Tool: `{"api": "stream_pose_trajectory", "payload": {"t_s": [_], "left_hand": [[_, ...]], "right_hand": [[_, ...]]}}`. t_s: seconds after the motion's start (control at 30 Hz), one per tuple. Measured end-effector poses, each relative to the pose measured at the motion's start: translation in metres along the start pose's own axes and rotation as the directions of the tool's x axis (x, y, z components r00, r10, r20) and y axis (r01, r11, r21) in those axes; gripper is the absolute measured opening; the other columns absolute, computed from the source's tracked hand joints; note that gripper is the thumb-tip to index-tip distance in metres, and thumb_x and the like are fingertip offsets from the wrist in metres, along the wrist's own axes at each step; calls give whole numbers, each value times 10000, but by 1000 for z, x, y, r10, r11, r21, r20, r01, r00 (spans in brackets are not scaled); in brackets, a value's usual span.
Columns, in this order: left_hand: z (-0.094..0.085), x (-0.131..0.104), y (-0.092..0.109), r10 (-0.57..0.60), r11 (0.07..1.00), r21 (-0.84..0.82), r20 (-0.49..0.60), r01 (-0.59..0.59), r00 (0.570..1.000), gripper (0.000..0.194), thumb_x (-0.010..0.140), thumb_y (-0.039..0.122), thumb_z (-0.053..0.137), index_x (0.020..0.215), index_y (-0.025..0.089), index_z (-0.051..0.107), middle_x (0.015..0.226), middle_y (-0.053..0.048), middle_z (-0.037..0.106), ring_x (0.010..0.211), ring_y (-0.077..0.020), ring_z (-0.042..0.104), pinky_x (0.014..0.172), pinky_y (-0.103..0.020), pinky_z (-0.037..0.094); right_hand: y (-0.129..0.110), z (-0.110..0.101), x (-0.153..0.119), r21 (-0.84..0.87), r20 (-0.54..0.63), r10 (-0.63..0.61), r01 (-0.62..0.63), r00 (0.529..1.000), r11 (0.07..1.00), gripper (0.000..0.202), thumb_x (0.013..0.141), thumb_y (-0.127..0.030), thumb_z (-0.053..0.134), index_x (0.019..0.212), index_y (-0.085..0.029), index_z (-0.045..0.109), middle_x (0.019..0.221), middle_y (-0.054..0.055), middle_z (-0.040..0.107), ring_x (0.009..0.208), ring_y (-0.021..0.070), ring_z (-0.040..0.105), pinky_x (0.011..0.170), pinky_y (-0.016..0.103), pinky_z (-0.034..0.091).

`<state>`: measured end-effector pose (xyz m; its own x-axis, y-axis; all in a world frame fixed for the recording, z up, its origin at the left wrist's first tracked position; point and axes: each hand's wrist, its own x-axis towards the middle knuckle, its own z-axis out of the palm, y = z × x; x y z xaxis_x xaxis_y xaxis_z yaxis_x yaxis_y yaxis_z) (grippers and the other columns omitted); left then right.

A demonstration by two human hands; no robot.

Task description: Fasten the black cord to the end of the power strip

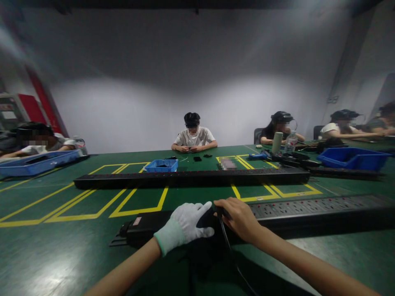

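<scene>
A long black power strip (304,210) with rows of sockets and small red parts lies across the table in front of me. My left hand (189,224), in a white glove with a pale green cuff, straddles its left part. The index finger lies along the top and the thumb is at the front side, with the strip between them. My right hand (237,218) is bare and closed over the strip, just right of the glove. It grips the end of a black cable (227,242), which hangs down toward me. The cable's tip is mostly hidden by the fingers.
A second black power strip (191,178) lies parallel, farther back. Behind it stand a small blue bin (161,165) and a blue tool (259,156). Larger blue bins (354,159) flank the table. Yellow tape marks the green tabletop (92,238). Several people sit around it.
</scene>
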<state>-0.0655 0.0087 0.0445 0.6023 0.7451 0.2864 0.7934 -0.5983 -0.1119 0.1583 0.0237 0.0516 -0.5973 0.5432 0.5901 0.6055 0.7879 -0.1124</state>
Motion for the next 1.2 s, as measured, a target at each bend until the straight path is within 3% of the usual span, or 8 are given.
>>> {"api": "stream_pose_trajectory", "payload": {"t_s": [0.13,0.37,0.43,0.53,0.67,0.87,1.0,1.2], "left_hand": [[4,-3,6,54,995,92,-97,-45,994,739,855,698,359,1406,206,332,1123,-113,589,990,-280,572,847,-407,457],[29,-8,27,24,994,112,-363,18,931,625,888,549,452,1365,149,397,1282,-134,537,1150,-290,513,1036,-466,361],[31,-7,32,-20,997,61,-380,46,925,601,889,523,460,1354,143,413,1288,-137,538,1168,-286,505,1053,-459,351],[26,-3,33,-67,998,-14,-276,66,959,620,872,548,476,1351,159,417,1306,-137,524,1175,-299,499,1052,-466,351],[10,5,22,-30,996,-83,-88,23,996,684,846,630,466,1355,178,398,1287,-139,529,1144,-318,517,993,-474,399],[1,28,10,57,982,-183,110,-37,992,743,794,672,512,1347,191,390,1167,-120,593,1024,-306,592,888,-429,462],[4,42,12,58,979,-201,160,-25,985,683,732,650,602,1226,188,503,1119,-102,624,982,-305,615,863,-406,481],[3,46,18,82,975,-217,119,-54,990,588,753,590,606,1181,194,535,1157,-93,619,1012,-297,612,882,-393,481]], "right_hand": [[0,12,-20,39,-123,-68,73,990,997,347,864,-89,485,1200,-167,515,1151,113,633,983,224,602,845,366,501],[0,29,-37,-93,-108,-48,38,993,995,538,838,-157,512,1361,-158,385,1333,126,513,1079,268,547,908,441,475],[-1,31,-37,-113,-105,-40,28,994,993,550,830,-170,519,1362,-153,382,1331,127,512,1083,270,542,917,440,468],[-2,30,-36,-121,-94,-31,19,995,993,555,822,-174,518,1360,-151,382,1327,128,515,1084,269,541,925,433,463],[-3,28,-36,-112,-95,-30,19,995,994,558,820,-179,515,1360,-153,377,1326,128,514,1082,268,540,925,433,459],[-5,27,-35,-103,-78,-24,16,997,995,562,804,-179,518,1349,-145,386,1337,132,502,1103,280,525,929,439,450],[-5,27,-34,-98,-95,-35,26,995,995,567,791,-166,494,1347,-136,383,1321,144,513,1076,276,540,912,435,458],[-6,23,-34,-96,-98,-47,37,994,995,539,816,-162,462,1349,-146,385,1323,138,513,1085,261,537,916,424,459]]}}
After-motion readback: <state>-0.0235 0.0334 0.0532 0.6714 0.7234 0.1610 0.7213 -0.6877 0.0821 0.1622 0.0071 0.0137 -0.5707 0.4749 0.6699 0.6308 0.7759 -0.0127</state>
